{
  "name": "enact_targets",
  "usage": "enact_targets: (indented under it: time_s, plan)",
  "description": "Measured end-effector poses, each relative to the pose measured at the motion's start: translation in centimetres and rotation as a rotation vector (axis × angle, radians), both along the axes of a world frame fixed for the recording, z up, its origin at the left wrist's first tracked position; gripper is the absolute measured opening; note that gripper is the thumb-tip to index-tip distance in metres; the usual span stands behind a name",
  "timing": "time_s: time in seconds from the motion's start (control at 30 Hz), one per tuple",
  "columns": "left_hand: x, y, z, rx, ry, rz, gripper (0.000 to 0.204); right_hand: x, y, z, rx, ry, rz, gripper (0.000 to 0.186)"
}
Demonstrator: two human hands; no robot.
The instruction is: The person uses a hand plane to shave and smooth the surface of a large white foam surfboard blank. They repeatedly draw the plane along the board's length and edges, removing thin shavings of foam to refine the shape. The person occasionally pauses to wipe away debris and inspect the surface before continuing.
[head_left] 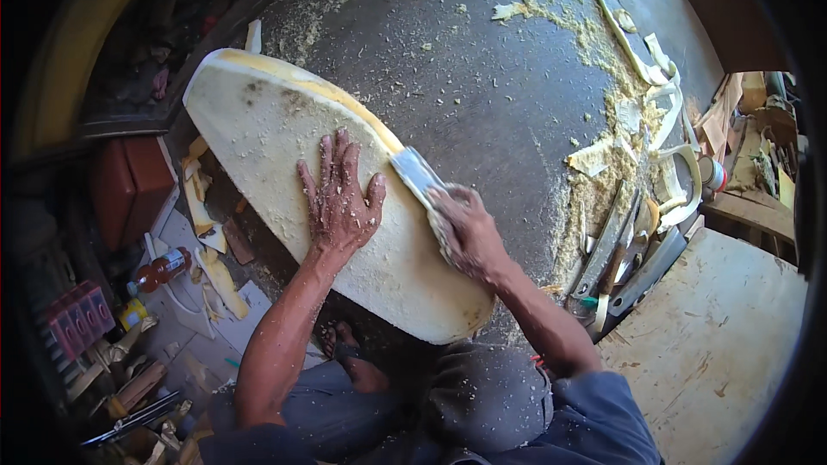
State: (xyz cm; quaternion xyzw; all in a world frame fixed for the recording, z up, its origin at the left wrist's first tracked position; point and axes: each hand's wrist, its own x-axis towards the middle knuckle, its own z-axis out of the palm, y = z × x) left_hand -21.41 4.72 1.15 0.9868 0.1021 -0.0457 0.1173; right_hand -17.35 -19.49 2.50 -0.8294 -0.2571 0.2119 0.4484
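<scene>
A large cream foam slab (276, 151) with one rounded end and a yellower edge lies slantwise across the dark tabletop, its near end towards my lap. My left hand (340, 202) rests on its upper face, palm down with the fingers spread. At the slab's right edge, my right hand (469, 232) is wrapped round a flat, silvery-grey shaping tool (417, 170), which lies along that edge. The fingers cover the tool's near part, so its exact kind is hard to make out. Pale crumbs cling to both hands and to the foam.
Foam shavings (594, 207) and curled strips (663, 112) heap up on the right of the dark table (482, 77). Several long knives (613, 241) lie beside them. A pale board (706, 336) is at lower right. Offcuts and a brown bottle (164, 269) lie at left.
</scene>
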Motion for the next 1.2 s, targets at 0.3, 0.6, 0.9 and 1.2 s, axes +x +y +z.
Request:
enact_targets:
  time_s: [0.3, 0.6, 0.9, 1.2]
  plan:
    - [-0.5, 0.3, 0.6, 0.011, 0.054, 0.016, 0.065, -6.7, -9.2, 2.0, -0.102, 0.142, -0.023, 0.043]
    - [0.1, 0.2, -0.1, -0.03, 0.054, -0.011, 0.068, 2.2, 3.0, -1.1, 0.078, 0.061, -0.036, 0.046]
    - [0.1, 0.2, 0.5, -0.011, 0.059, -0.004, 0.068, -0.5, -0.8, 0.8, 0.048, 0.043, -0.043, 0.043]
    - [-0.3, 0.5, 0.2, -0.034, 0.024, -0.003, 0.066, -7.1, -10.1, 1.6, -0.061, 0.144, -0.008, 0.049]
